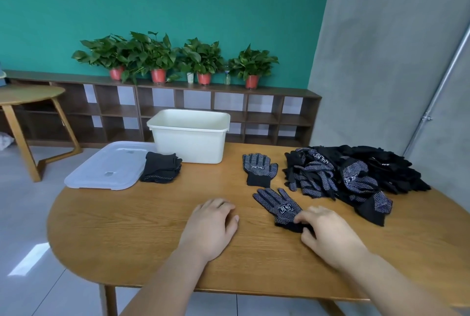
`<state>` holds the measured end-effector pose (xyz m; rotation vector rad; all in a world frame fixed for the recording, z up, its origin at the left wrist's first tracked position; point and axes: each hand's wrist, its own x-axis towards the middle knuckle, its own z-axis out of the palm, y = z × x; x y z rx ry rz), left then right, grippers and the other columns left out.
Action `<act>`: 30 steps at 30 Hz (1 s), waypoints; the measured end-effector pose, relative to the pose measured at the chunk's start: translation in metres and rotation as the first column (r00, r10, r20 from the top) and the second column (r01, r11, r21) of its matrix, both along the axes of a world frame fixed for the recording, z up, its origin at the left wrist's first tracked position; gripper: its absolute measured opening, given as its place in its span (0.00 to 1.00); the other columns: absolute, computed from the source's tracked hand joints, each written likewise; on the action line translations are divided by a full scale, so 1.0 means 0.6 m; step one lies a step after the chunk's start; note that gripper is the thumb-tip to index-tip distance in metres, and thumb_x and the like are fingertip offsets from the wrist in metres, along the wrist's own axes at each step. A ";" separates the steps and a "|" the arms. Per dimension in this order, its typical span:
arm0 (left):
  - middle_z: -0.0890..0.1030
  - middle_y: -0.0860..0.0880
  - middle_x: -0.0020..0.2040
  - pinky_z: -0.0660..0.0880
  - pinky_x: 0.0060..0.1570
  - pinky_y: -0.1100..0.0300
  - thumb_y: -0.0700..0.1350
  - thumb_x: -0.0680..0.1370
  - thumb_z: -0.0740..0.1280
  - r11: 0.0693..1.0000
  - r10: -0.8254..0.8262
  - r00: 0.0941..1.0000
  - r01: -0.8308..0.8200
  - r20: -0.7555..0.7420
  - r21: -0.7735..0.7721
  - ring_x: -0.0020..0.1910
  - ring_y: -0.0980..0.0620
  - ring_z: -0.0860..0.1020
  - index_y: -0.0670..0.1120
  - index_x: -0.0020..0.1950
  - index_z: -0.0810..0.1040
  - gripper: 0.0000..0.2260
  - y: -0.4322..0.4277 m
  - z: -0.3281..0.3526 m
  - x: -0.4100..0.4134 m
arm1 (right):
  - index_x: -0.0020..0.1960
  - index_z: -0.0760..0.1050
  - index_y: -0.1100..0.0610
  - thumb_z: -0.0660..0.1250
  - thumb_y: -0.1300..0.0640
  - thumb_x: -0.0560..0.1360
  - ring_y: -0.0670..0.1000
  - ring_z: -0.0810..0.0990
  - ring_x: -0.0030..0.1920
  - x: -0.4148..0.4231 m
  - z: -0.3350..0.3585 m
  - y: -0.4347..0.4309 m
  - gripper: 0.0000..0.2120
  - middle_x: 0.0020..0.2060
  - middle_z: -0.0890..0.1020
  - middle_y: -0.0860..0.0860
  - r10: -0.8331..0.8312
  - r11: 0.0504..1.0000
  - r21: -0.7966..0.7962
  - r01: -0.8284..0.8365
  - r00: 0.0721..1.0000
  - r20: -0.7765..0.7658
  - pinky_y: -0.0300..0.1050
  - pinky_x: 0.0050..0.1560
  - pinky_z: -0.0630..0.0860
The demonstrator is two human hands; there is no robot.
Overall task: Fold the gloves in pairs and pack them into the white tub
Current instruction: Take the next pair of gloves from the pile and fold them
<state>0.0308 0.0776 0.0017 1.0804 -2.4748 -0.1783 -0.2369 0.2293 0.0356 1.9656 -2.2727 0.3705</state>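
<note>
A white tub (189,137) stands at the far side of the wooden table (142,234). A folded black glove bundle (161,167) lies to its left. One dotted black glove (259,168) lies flat, palm up, right of the tub. A second dotted glove (278,205) lies nearer me; my right hand (328,234) pinches its cuff with curled fingers. My left hand (212,224) rests on the bare tabletop with fingers loosely curled, holding nothing. A heap of several black dotted gloves (356,173) sits at the right.
A clear plastic lid (104,165) lies left of the folded bundle. Behind the table run a low shelf with several potted plants (157,61) and a second wooden table (28,97) at the left. A grey wall stands at the right.
</note>
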 end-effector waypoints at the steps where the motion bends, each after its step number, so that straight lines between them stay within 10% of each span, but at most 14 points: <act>1: 0.72 0.60 0.74 0.63 0.75 0.57 0.59 0.86 0.55 1.000 0.000 1.000 0.000 -0.001 0.000 0.74 0.58 0.68 0.56 0.75 0.75 0.20 0.000 0.000 0.000 | 0.58 0.81 0.43 0.68 0.53 0.76 0.46 0.78 0.57 0.003 0.009 -0.003 0.12 0.49 0.78 0.38 -0.001 0.999 -0.053 0.001 1.000 0.009 0.40 0.55 0.70; 7: 0.73 0.60 0.73 0.64 0.74 0.58 0.59 0.86 0.55 1.000 -0.002 1.000 0.002 -0.002 -0.009 0.73 0.58 0.69 0.56 0.75 0.75 0.20 0.000 -0.001 0.001 | 0.50 0.84 0.43 0.72 0.57 0.77 0.36 0.80 0.46 0.033 0.154 -0.039 0.08 0.45 0.85 0.39 0.123 0.929 -0.367 0.043 0.901 0.415 0.28 0.46 0.70; 14: 0.73 0.60 0.74 0.64 0.74 0.57 0.60 0.86 0.54 1.000 -0.002 1.000 0.002 -0.003 -0.007 0.73 0.58 0.69 0.57 0.75 0.75 0.21 -0.003 -0.003 0.001 | 0.45 0.85 0.42 0.74 0.42 0.77 0.34 0.80 0.47 0.031 0.259 -0.075 0.05 0.42 0.84 0.35 0.094 0.980 -0.196 -0.034 0.948 0.305 0.33 0.48 0.74; 22: 0.72 0.60 0.74 0.63 0.74 0.58 0.60 0.86 0.54 1.000 0.002 1.000 -0.002 0.006 -0.002 0.73 0.58 0.68 0.56 0.76 0.74 0.21 -0.003 -0.001 0.002 | 0.52 0.85 0.48 0.73 0.48 0.80 0.46 0.81 0.50 0.025 0.238 -0.075 0.05 0.50 0.81 0.42 0.212 0.761 -0.639 -0.110 0.973 0.086 0.49 0.53 0.80; 30: 0.72 0.59 0.75 0.63 0.74 0.56 0.60 0.86 0.54 1.000 0.006 1.000 -0.006 0.016 0.008 0.73 0.57 0.68 0.56 0.75 0.75 0.21 -0.002 0.000 0.000 | 0.55 0.79 0.40 0.51 0.24 0.77 0.39 0.74 0.55 0.062 0.002 -0.014 0.27 0.51 0.77 0.36 0.112 0.993 0.038 -0.111 0.993 -0.024 0.40 0.52 0.74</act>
